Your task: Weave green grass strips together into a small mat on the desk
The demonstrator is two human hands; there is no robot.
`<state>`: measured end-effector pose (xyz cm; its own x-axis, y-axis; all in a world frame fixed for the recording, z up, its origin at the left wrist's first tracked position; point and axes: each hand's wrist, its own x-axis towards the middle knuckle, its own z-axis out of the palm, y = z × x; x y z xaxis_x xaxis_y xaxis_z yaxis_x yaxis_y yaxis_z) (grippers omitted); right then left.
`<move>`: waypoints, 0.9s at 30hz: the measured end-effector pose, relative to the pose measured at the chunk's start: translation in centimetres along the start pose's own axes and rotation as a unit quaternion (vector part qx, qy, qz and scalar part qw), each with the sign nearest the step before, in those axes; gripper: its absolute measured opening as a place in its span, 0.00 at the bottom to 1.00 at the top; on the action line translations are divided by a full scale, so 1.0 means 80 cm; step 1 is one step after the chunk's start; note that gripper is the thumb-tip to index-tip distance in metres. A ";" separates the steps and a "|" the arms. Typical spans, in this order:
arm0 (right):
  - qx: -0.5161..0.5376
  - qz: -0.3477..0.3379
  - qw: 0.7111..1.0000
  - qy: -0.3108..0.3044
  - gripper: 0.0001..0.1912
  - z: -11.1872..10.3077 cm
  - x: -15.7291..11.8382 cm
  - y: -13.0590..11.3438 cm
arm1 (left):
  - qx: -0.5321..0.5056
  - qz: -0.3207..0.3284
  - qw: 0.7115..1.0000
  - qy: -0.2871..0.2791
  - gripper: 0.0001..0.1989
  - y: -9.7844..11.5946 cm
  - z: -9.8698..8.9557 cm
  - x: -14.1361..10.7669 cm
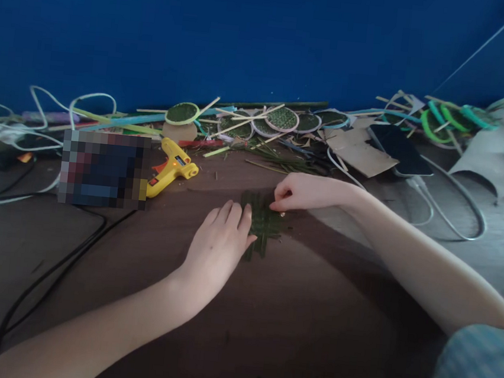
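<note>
On the dark brown table in front of me lies a small woven patch of green leaf strips (259, 228), with loose strip ends sticking out at its near and right sides. My left hand (223, 234) rests palm down over the patch's left edge, fingers stretched out and touching it. At the upper right edge of the weave, my right hand (289, 192) has its fingers curled, thumb and fingertips together in a pinch. What sits between those fingertips is too small to make out. Tiny scraps lie beside the patch.
A yellow glue gun (171, 169) lies at the left, beside a blurred-out object (106, 169). Black cables (61, 271) run down the left side. Along the blue wall (249, 34) are rimmed round woven pieces (282, 119), strips and cardboard (358, 149). A phone (401, 150) with white cables lies at right.
</note>
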<state>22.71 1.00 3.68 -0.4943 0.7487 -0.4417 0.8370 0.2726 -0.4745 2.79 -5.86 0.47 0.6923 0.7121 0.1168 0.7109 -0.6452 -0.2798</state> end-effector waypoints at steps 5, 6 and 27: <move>-0.003 0.017 1.000 0.016 0.17 0.002 0.001 -0.002 | -0.012 -0.001 1.000 0.000 0.21 -0.001 -0.001 0.001; -0.004 0.021 1.000 0.022 0.18 0.003 0.002 -0.002 | -0.013 -0.001 1.000 -0.001 0.21 -0.001 -0.001 0.001; -0.013 -0.018 1.000 -0.015 0.15 -0.002 0.001 0.005 | -0.027 0.002 1.000 -0.014 0.22 -0.006 -0.004 0.001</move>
<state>23.07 1.24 3.54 -0.5308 0.7193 -0.4481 0.8240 0.3143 -0.4715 2.56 -5.57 0.96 0.6922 0.7162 0.0896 0.7141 -0.6615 -0.2289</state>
